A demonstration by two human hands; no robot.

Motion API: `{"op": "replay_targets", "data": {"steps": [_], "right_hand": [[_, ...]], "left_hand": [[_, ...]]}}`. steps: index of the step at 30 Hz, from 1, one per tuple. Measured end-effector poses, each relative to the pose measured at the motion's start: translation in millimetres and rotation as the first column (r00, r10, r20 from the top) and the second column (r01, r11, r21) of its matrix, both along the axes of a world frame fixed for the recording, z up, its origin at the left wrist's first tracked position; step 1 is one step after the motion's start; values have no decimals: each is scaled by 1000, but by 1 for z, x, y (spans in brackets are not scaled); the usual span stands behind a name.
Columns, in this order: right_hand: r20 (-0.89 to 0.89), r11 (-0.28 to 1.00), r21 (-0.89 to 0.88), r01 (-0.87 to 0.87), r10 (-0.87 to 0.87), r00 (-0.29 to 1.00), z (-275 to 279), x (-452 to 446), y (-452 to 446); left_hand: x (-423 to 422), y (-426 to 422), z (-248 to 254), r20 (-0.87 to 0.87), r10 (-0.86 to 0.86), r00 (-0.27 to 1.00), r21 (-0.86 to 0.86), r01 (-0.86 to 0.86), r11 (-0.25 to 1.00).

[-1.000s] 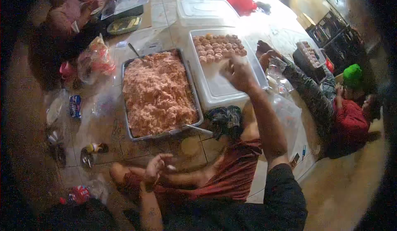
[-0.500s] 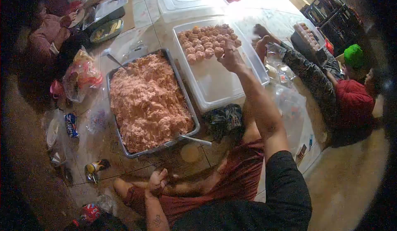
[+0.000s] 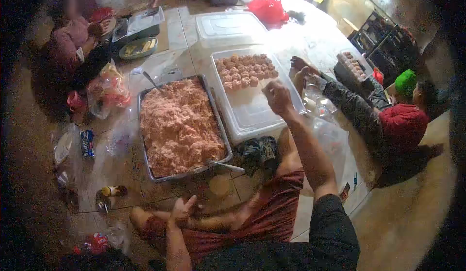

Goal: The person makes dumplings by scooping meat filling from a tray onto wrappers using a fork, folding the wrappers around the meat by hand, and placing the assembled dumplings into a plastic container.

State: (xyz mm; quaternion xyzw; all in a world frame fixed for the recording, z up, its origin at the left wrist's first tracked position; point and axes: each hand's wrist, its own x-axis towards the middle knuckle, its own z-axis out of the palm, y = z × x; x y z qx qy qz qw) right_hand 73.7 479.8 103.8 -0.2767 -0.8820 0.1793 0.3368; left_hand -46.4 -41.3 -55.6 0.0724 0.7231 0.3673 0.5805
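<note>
My right hand hangs over the near right part of a clear plastic container, fingers curled in, with nothing visible in them. Rows of round raw meatballs fill the container's far end. To its left, a dark rectangular tub holds a big mound of ground meat. One spoon handle sticks out over the tub's near edge and another at its far left corner. Low over my crossed legs, my left hand is apart from the tub, its fingers loosely spread.
A translucent lid lies beyond the container. On the right a person in a red shirt sits beside a bin of meatballs. Another person sits at left. Plastic bags, a blue packet and a yellow-capped bottle lie on the tiles.
My right hand has drawn back from the meatball rows toward me; a meatball that was at its fingertips now sits in the front row. The view has tilted up slightly.
</note>
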Motion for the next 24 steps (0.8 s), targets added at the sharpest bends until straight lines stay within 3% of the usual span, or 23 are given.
{"op": "replay_targets", "data": {"steps": [1, 2, 3, 4, 5, 6, 7, 8, 9, 10, 11, 12, 13, 15, 17, 18, 19, 21, 22, 23, 24], "right_hand": [[80, 998, -65, -16, 21, 997, 24, 10, -29], [157, 991, -131, -25, 46, 987, 36, 18, -54], [228, 989, 66, -133, 115, 967, 35, 23, -73], [279, 966, 81, -247, 216, 936, 23, 27, -89], [221, 954, -147, -260, 288, 932, 37, 30, -128], [453, 897, 15, -442, 388, 803, 31, 30, -146], [625, 753, 136, -644, 439, 646, 26, 31, -164], [585, 918, -299, -263, 393, 709, 34, 20, -193], [301, 782, -576, -238, 474, 827, -16, 17, -185], [422, 855, -462, -236, 447, 789, -33, 17, -200], [534, 909, -337, -246, 400, 745, -40, 12, -213], [544, 908, -327, -260, 406, 734, -33, 2, -224], [581, 924, -332, -189, 358, 730, -19, -8, -239], [630, 935, -326, -138, 323, 706, -25, -16, -237], [446, 911, -220, -348, 411, 795, -102, -12, -193], [663, 947, -213, -241, 321, 676, -39, -21, -222], [845, 969, -175, -172, 237, 479, 34, -31, -254], [763, 957, -195, -213, 284, 580, 46, -19, -243], [685, 950, -233, -206, 311, 659, 47, -20, -236], [689, 948, -234, -217, 320, 651, 48, -20, -229], [719, 950, -40, -311, 244, 651, 64, -26, -228]], "left_hand": [[6, 1, -30, -316, 53, 947, 189, 8, 982], [10, 6, -28, -453, 109, 885, 290, 31, 957], [15, 11, -23, -583, 172, 794, 370, 71, 926], [21, 33, 21, -461, 152, 874, 346, 20, 938], [28, 48, 49, -327, 136, 935, 316, -27, 948], [32, 57, 41, -552, 73, 831, 411, 195, 891], [39, 67, 26, -549, 87, 831, 421, 185, 888], [48, 78, 11, -502, 65, 862, 503, 230, 833], [58, 86, 5, -456, 38, 889, 582, 266, 769], [71, 88, 22, -450, 55, 891, 591, 251, 766], [79, 87, 46, -793, 2, 609, 407, 527, 746], [88, 86, 71, -981, 24, 194, 147, 648, 748], [93, 88, 60, -996, 13, 93, 71, 652, 755], [97, 94, -33, -941, -161, 298, 71, 638, 767], [99, 101, -75, -900, -234, 369, 46, 611, 790], [99, 98, -77, -918, -222, 330, 22, 600, 800], [99, 96, -77, -934, -211, 290, 0, 587, 810], [92, 108, -109, -971, 158, 182, 236, 592, 771], [91, 107, -106, -970, 159, 185, 238, 573, 784], [93, 109, -103, -980, 64, 189, 159, 546, 822], [94, 112, -97, -980, -33, 197, 77, 524, 848]]}}
